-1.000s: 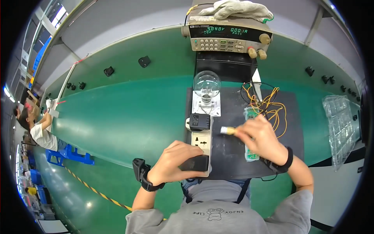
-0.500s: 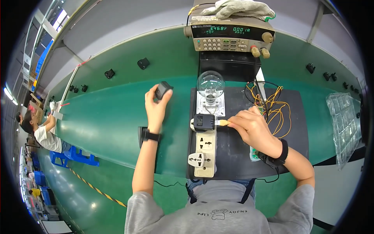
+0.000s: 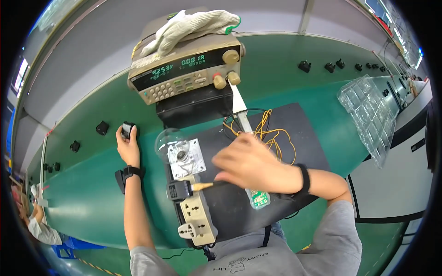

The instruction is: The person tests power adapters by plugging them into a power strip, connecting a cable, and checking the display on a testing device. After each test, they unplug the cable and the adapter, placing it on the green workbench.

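Observation:
My left hand (image 3: 128, 149) is closed around a small black power adapter (image 3: 128, 130) near the back of the table. On the black mat, a white power strip (image 3: 199, 216) holds another black power adapter (image 3: 179, 190), and a yellow-tipped plug (image 3: 202, 186) sits in that adapter's side. My right hand (image 3: 253, 165), blurred by motion, is just to the right of this plug. Its thumb and fingers are apart with nothing visible between them. Beyond the strip, a clear glass bulb (image 3: 171, 146) stands in a white square socket (image 3: 195, 156). A green circuit board (image 3: 260, 199) lies partly below my right forearm.
A bench instrument (image 3: 186, 69) with a lit green display stands at the back, a white glove (image 3: 189, 30) on top. Yellow wires (image 3: 281, 138) coil on the black mat (image 3: 299, 133). A clear plastic tray (image 3: 368, 119) lies at right. Several black adapters line the back. Another person sits far left.
My right hand has let go of the yellow-tipped plug, which stays in the adapter. My left hand still holds its adapter, now nearer the back edge. The view has turned, and the instrument's reading differs.

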Motion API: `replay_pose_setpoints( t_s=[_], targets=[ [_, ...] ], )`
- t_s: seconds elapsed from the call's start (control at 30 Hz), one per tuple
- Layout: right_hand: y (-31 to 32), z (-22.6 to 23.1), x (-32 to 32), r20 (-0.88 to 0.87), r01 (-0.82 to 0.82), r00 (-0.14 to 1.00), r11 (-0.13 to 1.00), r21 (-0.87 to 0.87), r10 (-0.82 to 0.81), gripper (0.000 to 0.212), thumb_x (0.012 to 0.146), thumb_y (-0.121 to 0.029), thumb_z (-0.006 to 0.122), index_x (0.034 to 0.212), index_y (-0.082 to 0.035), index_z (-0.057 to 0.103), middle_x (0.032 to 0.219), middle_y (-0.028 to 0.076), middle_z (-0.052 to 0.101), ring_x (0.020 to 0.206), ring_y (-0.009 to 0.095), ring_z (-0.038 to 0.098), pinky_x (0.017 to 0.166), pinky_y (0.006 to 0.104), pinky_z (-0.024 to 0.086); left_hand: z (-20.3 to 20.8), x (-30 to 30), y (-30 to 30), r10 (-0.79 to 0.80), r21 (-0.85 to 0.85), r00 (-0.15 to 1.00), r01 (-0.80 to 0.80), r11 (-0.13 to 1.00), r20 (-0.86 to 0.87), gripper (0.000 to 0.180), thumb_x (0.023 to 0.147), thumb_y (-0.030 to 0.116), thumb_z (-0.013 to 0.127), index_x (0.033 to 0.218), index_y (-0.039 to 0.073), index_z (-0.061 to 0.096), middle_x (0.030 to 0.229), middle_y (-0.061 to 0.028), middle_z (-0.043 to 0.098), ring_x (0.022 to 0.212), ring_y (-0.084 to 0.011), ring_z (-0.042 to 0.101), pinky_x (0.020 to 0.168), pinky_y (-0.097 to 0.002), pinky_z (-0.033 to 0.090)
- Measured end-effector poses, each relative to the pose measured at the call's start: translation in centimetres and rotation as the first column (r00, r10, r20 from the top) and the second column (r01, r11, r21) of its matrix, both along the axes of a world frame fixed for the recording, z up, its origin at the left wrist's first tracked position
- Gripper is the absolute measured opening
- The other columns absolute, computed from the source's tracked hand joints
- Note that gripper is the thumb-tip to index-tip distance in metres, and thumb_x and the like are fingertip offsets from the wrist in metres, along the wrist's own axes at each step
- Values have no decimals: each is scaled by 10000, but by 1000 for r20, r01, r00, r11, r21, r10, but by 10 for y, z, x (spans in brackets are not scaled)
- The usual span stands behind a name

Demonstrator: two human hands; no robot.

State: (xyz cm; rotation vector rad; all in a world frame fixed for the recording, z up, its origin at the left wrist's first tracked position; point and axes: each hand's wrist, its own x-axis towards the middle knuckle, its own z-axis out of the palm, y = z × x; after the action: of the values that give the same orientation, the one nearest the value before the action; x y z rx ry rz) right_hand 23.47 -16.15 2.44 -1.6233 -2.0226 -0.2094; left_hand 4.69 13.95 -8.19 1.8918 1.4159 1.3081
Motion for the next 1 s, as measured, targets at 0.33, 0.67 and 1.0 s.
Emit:
replay_pose_setpoints(
  t_s=[0.33, 0.67, 1.0],
  targets=[
    [-19, -55, 333, -84, 938, 274, 285, -195, -958, 758, 679, -255, 748, 1318, -54, 393, 1303, 166, 455, 1191, 330, 449, 980, 403, 358, -10, 14, 25, 61, 80, 997, -65, 995, 44, 593, 831, 221, 652, 1330, 60, 376, 680, -12, 519, 605, -90, 459, 591, -241, 411],
    [15, -91, 414, -349, 762, 494, 590, -267, -796, 565, 619, -308, 784, 952, 48, 498, 866, 104, 609, 827, 227, 603, 753, 328, 466, -6, 13, 20, 73, -13, 986, -72, 997, 149, 657, 831, 133, 637, 1346, -12, 256, 768, -24, 542, 664, -88, 475, 654, -231, 414],
    [-4, -19, 228, -984, 116, -72, 979, -170, -162, 291, 870, -294, 592, 1009, -47, 526, 917, 68, 593, 870, 182, 615, 486, 200, 469, 3, 14, 14, 137, -68, 987, -131, 989, 82, 632, 817, 236, 628, 1324, 32, 310, 764, -26, 575, 694, -139, 544, 727, -298, 442]
  ],
)
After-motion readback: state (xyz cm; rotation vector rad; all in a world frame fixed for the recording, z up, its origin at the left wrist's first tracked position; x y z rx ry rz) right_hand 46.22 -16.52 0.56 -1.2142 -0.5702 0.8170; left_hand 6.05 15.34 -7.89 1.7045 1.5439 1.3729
